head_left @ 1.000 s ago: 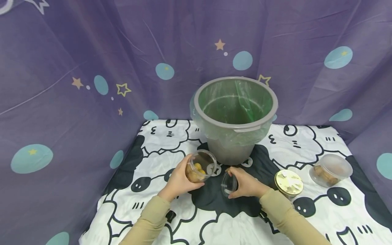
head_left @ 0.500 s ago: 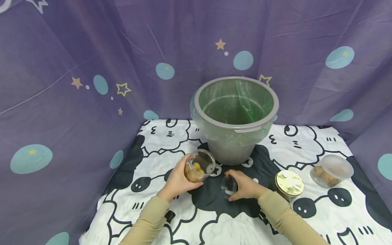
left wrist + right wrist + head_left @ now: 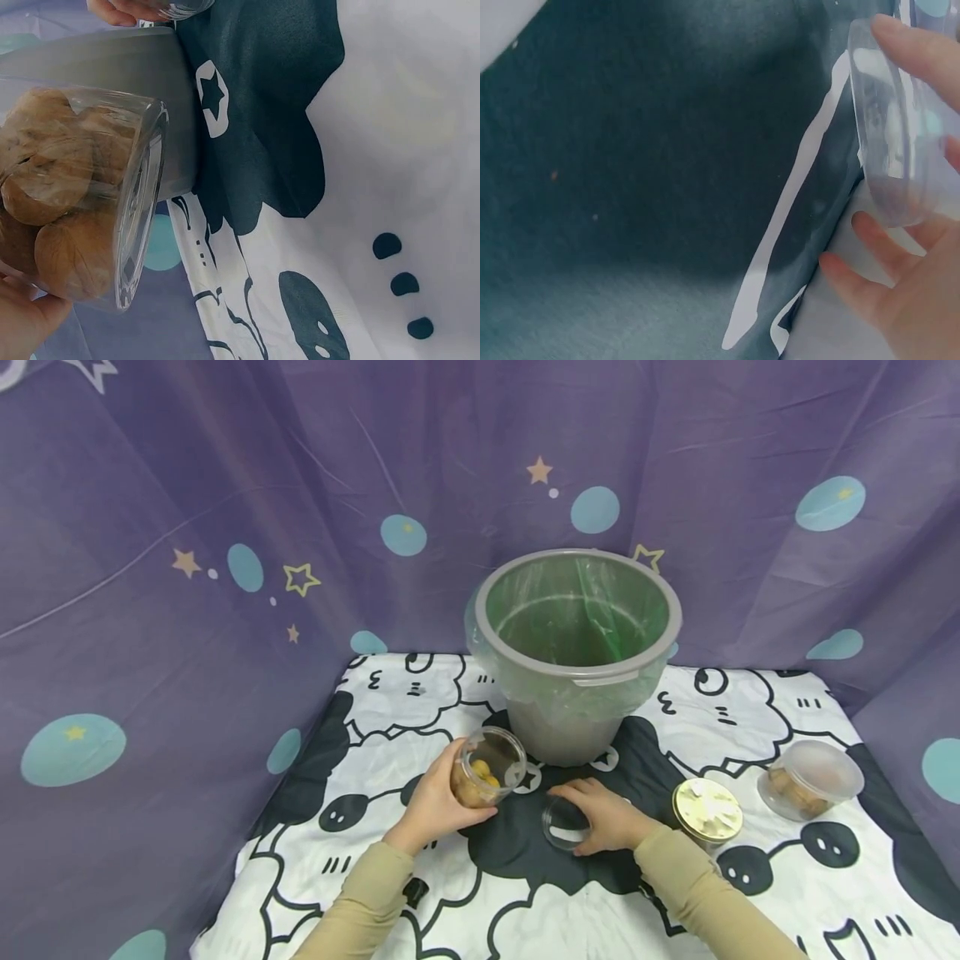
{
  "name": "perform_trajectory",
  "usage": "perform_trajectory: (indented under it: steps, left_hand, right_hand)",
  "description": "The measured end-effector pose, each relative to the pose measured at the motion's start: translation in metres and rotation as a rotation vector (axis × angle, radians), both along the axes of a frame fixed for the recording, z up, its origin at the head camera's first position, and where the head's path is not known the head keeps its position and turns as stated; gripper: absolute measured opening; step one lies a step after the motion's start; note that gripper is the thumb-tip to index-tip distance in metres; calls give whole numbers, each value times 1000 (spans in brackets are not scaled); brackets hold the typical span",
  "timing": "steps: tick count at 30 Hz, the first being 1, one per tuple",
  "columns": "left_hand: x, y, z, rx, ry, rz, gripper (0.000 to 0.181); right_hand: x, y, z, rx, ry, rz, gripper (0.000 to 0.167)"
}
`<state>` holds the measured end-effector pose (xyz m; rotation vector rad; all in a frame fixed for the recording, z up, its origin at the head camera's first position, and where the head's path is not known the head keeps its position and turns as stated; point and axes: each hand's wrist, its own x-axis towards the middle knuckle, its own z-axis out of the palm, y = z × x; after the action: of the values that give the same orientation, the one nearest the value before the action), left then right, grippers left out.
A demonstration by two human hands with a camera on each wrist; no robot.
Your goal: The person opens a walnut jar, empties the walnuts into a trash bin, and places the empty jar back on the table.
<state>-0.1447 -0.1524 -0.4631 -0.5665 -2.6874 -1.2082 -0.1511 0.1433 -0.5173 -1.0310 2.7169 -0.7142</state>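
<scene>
The left hand [image 3: 437, 797] gripped an open clear jar [image 3: 477, 783] at the near left of the lined bin [image 3: 564, 727]; the right hand [image 3: 606, 814] pinched a clear lid [image 3: 566, 827], apart from the jar, to its right.

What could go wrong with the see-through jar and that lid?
The clear jar has no lid on and seems to lean a little in the left hand, so the round brown things inside might tumble out. The clear lid is pinched only at its edges by the right hand, so it could slip. The bin is close to the jar, so they might bump.
</scene>
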Motion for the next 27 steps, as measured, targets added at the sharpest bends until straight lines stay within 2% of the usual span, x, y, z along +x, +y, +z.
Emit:
perform_trajectory:
  steps: [8, 21, 27]
  left_hand:
    - [1, -1, 1, 3, -22, 3, 102]
    - [2, -2, 0, 3, -28, 25, 102]
    - [2, -2, 2, -7, -34, 40, 104]
  right_hand:
    - [1, -2, -2, 81, 90, 16, 90]
    - [3, -1, -7, 107, 126, 19, 91]
    - [2, 0, -10, 121, 117, 16, 94]
